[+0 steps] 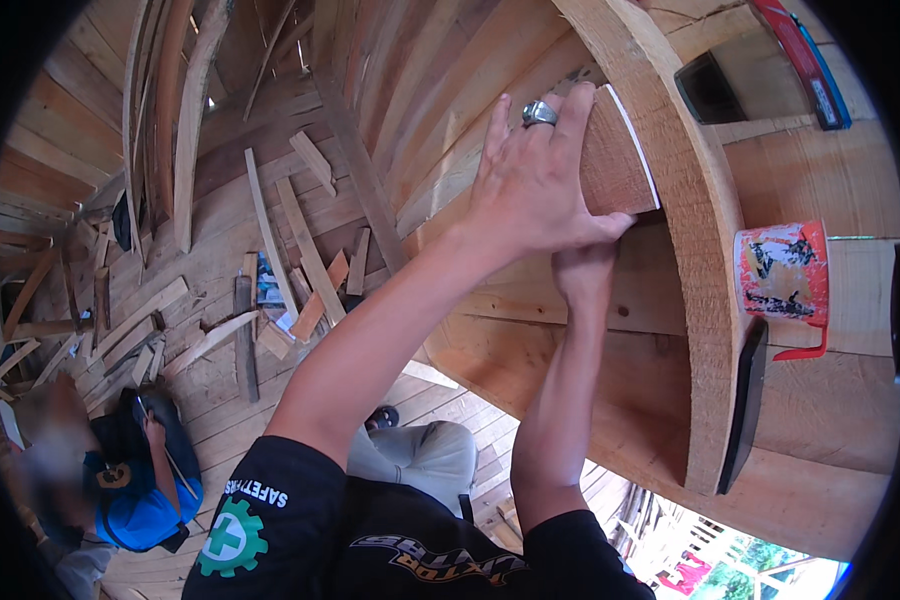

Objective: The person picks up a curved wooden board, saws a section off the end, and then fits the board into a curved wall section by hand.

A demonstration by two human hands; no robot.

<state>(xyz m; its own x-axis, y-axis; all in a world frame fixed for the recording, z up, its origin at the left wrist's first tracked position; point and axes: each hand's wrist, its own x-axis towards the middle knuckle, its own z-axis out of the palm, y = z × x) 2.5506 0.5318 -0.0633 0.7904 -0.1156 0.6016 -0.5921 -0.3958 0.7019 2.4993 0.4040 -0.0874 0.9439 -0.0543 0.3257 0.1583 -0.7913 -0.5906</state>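
Note:
My left hand (530, 190), with a silver ring (540, 112) on one finger, grips a short wooden block (613, 155). Its fingers lie along the block's upper left side and its thumb is at the lower edge. A white strip runs down the block's right edge, beside a thick curved timber (705, 240). My right hand (582, 258) reaches up underneath; only its wrist side shows, and its fingers are hidden behind the left hand and the block.
A paint-smeared red and white cup (782, 270) stands right of the timber, near a dark flat object (743, 405), a phone-like black slab (708, 88) and a red and blue tool (805, 60). Wood offcuts (310, 240) litter the plank floor. A person in blue (150, 500) sits at lower left.

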